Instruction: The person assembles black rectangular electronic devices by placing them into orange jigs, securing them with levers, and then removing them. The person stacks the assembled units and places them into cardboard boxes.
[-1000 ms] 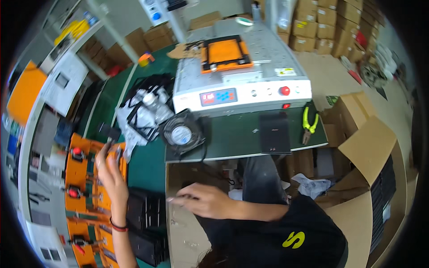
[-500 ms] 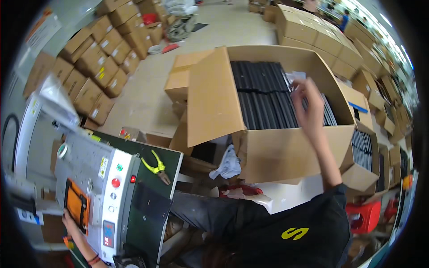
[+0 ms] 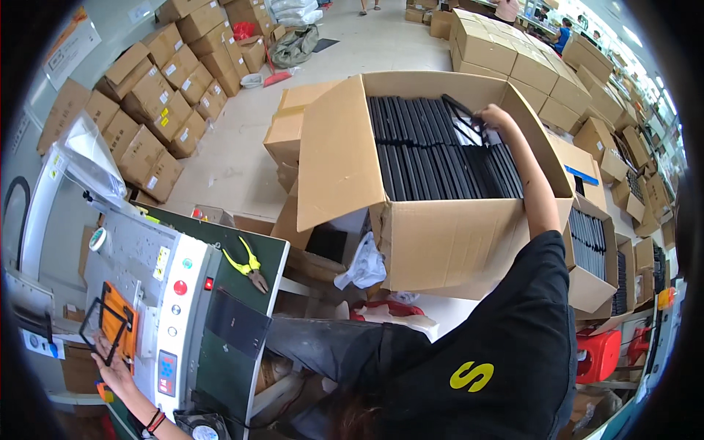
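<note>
My left hand [image 3: 111, 372] is closed on the lower edge of a thin black rectangular frame [image 3: 116, 347]. That frame is tilted and partly overlaps an orange fixture [image 3: 111, 324] on the grey machine bed at the left. Over the large open carton [image 3: 469, 242], my right hand [image 3: 496, 119] is pinched on another black frame [image 3: 459, 110], which leans up at an angle above the rows. Tightly packed rows of black frames [image 3: 418, 169] fill the carton beneath it. A white sheet lies under the raised frame.
The machine's white control panel [image 3: 178, 308] has several buttons and a small display. Yellow-handled pliers [image 3: 246, 262] and a dark flat panel [image 3: 236, 323] lie on the green table. Stacked cartons [image 3: 176, 70] stand at the left; a red stool [image 3: 598, 356] is at the right.
My left hand has raised a black frame off the orange fixture. My right hand, earlier hovering above the carton, has reached farther in and lifted a frame's edge.
</note>
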`<state>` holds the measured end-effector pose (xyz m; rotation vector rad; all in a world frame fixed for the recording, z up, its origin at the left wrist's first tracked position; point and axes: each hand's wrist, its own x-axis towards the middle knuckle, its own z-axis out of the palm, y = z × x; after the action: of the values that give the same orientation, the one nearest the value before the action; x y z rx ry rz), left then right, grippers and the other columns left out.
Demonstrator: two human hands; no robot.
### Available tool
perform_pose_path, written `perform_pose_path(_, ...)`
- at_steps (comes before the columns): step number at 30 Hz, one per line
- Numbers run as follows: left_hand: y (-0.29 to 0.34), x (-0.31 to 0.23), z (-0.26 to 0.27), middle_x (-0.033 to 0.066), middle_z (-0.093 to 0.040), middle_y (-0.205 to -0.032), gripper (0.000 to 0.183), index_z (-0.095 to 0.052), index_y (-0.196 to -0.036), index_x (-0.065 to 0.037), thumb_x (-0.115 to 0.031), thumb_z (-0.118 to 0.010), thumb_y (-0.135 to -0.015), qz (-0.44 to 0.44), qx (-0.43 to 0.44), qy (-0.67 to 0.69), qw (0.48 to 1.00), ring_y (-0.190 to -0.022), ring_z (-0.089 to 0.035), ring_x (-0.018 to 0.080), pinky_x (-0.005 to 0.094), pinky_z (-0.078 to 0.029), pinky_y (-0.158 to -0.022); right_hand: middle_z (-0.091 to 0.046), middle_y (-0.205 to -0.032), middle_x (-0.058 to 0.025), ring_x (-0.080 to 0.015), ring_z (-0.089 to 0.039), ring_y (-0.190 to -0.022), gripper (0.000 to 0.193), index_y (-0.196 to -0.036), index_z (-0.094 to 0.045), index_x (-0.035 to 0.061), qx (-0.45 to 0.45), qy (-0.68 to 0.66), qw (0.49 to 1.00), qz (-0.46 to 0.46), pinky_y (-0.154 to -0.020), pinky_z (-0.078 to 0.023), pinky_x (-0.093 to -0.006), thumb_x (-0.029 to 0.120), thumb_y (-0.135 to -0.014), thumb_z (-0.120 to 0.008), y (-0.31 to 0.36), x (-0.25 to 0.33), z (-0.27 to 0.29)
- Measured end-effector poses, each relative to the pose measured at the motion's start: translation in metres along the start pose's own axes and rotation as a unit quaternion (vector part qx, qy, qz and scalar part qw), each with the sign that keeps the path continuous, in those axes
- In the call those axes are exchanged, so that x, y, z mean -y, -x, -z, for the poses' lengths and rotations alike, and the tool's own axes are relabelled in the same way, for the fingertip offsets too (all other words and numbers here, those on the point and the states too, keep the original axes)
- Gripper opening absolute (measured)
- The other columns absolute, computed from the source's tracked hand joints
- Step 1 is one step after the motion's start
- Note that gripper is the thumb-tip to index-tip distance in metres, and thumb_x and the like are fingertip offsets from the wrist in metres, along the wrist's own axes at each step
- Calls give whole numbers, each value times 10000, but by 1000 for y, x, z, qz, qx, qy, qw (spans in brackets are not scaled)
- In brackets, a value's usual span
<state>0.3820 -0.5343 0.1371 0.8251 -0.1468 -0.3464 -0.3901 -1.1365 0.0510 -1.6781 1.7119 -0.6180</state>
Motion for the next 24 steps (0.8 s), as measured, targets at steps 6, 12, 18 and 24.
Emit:
perform_pose_path(6, 137, 1, -40, 114, -142, -1512, 544, -157, -1431, 10, -108, -400, -959, -88, 196, 71, 974, -1392, -145, 219, 384, -74, -1162, -670, -780, -24, -60, -491, -571, 321, -973, -683, 59, -109, -78, 987, 94, -527, -399, -240, 275, -945, -447, 37, 39, 31)
perform_pose_path(12, 233, 41, -34, 91, -91, -1524, 551, -116, -1446, -24, -121, -375, -969, -91, 170, 99, 976, -1399, -103, 199, 378, -17, -1161, -674, -779, 1, -44, -474, -511, 312, -998, -679, 72, -91, -90, 992, 13, -463, -339, -209, 322, -937, -502, 40, 34, 40)
perform_pose_path(18, 280, 49, -6, 86, -125, -1522, 563, -127, -1448, -32, -189, -386, -974, -90, 174, 127, 972, -1397, -121, 200, 379, -50, -1155, -664, -715, -114, -205, -633, -665, 398, -868, -669, -20, -332, 16, 914, 234, -655, -472, -325, 306, -956, -459, 54, 89, 14)
perform_pose_path(24, 326, 59, 17, 87, -141, -1519, 565, -135, -1448, -32, -213, -388, -976, -137, 79, 176, 972, -1396, -129, 203, 376, -74, -1152, -671, -872, -99, -46, -540, -622, 344, -1049, -563, -50, 16, -242, 878, 413, -583, -454, -177, 250, -991, -405, 164, 259, -67)
